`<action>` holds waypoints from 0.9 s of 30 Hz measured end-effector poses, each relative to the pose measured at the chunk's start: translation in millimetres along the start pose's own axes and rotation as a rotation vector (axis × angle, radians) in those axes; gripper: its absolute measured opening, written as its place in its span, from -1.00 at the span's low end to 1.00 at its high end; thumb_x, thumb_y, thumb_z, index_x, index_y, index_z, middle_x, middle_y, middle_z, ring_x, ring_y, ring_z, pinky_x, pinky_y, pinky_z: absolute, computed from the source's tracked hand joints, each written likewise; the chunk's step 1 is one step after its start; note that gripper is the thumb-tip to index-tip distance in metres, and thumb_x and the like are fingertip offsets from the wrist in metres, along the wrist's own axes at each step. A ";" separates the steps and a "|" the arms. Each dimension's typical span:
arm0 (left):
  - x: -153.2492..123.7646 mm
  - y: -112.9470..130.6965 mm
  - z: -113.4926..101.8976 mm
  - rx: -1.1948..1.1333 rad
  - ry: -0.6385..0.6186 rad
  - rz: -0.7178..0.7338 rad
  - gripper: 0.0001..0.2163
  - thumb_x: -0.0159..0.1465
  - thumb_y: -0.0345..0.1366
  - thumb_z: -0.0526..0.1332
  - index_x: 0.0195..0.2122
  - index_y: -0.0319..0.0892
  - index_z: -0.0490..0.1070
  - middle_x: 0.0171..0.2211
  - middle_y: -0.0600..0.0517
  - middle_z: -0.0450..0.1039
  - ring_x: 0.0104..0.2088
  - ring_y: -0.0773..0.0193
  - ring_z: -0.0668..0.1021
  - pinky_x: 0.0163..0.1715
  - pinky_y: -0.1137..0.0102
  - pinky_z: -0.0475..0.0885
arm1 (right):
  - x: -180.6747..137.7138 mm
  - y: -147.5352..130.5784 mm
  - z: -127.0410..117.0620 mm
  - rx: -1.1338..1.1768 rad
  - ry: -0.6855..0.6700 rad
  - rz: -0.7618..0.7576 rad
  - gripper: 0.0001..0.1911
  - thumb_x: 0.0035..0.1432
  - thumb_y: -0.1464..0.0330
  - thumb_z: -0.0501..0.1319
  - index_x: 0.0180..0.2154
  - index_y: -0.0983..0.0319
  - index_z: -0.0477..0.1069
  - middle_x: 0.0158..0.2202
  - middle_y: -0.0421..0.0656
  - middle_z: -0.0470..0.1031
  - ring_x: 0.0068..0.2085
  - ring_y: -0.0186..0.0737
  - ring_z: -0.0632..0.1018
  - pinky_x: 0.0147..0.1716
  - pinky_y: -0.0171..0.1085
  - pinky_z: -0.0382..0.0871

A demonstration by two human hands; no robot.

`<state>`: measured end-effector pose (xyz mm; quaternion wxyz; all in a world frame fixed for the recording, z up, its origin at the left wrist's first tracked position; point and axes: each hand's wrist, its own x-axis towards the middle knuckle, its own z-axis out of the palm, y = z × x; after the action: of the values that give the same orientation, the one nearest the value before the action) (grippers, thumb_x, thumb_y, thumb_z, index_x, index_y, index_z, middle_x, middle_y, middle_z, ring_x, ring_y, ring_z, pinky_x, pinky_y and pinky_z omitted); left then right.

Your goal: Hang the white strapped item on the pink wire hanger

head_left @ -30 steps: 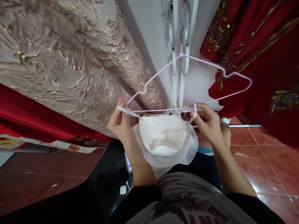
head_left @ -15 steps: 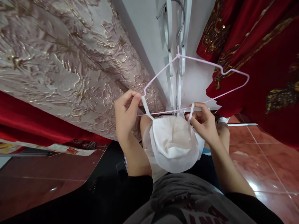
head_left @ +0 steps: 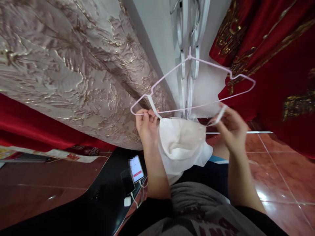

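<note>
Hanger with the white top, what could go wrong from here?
1. The right strap is not over the hanger yet. Only the right hand pinches it, so a slip could leave the top dangling lopsided from the left strap.
2. The left hand grips by the thin wire's left end; a tug there might tilt or unhook the hanger.

garment (head_left: pixel 182 141) hanging under hanger (head_left: pixel 194 85), between the hands, phone (head_left: pixel 136 168) below left, curtain (head_left: pixel 73 65) left
</note>
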<state>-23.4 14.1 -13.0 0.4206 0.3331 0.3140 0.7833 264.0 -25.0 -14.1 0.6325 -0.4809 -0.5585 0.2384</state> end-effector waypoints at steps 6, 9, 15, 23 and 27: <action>10.0 23.5 1.8 0.059 0.030 0.071 -0.59 0.27 0.00 0.66 -0.20 -0.05 0.48 -0.39 0.13 0.51 -0.29 0.27 0.67 -0.19 0.41 0.52 | 40.6 14.5 -62.6 -0.158 0.430 -0.107 -0.44 0.02 0.07 0.66 0.06 0.08 0.77 -0.09 -0.06 0.73 -0.36 -0.25 0.58 -0.42 -0.19 0.48; 8.2 24.0 2.3 0.069 0.041 0.044 -0.59 0.30 -0.01 0.64 -0.21 -0.05 0.44 -0.38 0.13 0.49 -0.32 0.30 0.61 -0.23 0.43 0.47 | 57.0 -0.6 -65.7 -0.229 0.298 -0.123 -0.43 0.01 0.01 0.66 0.06 -0.01 0.76 -0.04 -0.10 0.73 -0.38 -0.24 0.56 -0.41 -0.13 0.48; 7.7 21.8 -0.2 0.053 0.017 0.019 -0.53 0.23 0.03 0.69 -0.21 -0.05 0.44 -0.39 0.12 0.46 -0.32 0.29 0.58 -0.23 0.42 0.47 | 75.0 -47.9 -48.1 -0.390 0.053 -0.277 -0.66 0.26 -0.02 0.58 -0.08 0.01 0.71 -0.10 -0.06 0.73 -0.09 0.05 0.69 0.03 0.15 0.62; 7.1 22.4 -0.2 0.027 0.012 0.012 -0.54 0.21 0.02 0.70 -0.22 -0.06 0.48 -0.40 0.12 0.47 -0.33 0.31 0.57 -0.25 0.43 0.48 | 66.6 -77.8 -23.9 -0.558 0.119 -0.601 -0.72 0.41 0.11 0.52 0.08 0.00 0.67 0.01 0.00 0.71 0.16 0.18 0.68 0.30 0.27 0.49; 4.1 21.5 2.5 0.041 0.020 0.016 -0.53 0.19 0.03 0.70 -0.22 -0.05 0.48 -0.41 0.12 0.48 -0.32 0.30 0.59 -0.26 0.43 0.47 | 30.4 -68.9 -7.6 -0.468 0.154 -0.483 -0.82 0.47 0.20 0.41 0.03 0.04 0.69 -0.30 -0.13 0.61 -0.28 -0.11 0.59 -0.19 -0.05 0.52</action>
<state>-32.8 8.5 6.1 0.4042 0.3363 0.3313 0.7834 262.8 -31.3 61.3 0.5837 -0.4832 -0.6463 -0.0898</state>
